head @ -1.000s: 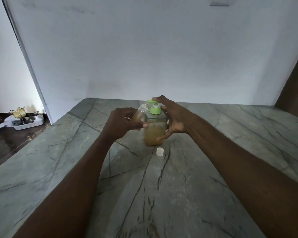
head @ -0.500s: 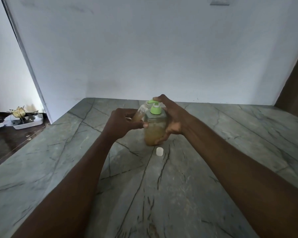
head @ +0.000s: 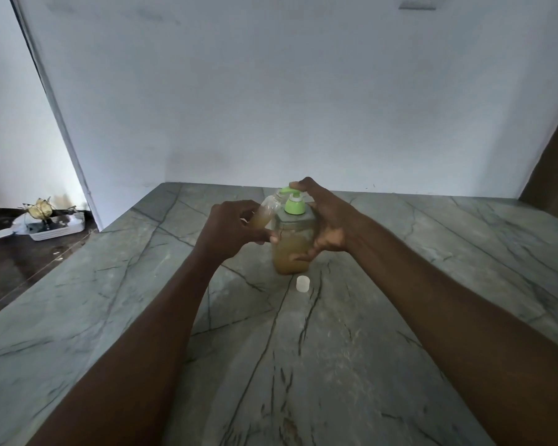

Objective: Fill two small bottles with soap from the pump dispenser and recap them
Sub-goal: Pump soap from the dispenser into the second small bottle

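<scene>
While my right hand (head: 327, 225) wraps the far side of the pump dispenser (head: 293, 239), its forefinger lies on the green pump head (head: 291, 192) and the thumb presses the clear body low down. That dispenser stands upright on the grey veined stone counter (head: 400, 317), about mid-counter and well short of the white wall (head: 303, 91). It is a squat, clear container, roughly half full of cloudy amber soap, with a grey shoulder and a bright green collar and spout. I hold the small bottle (head: 266, 212) closed in my left hand (head: 231, 231), tilted, its open mouth up against the green spout. This bottle is clear plastic too, and amber liquid shows in its lower part where it meets my fingers. One small white cap (head: 302, 283) lies on the counter just in front of the dispenser, apart from both hands. I can see only one small bottle.
</scene>
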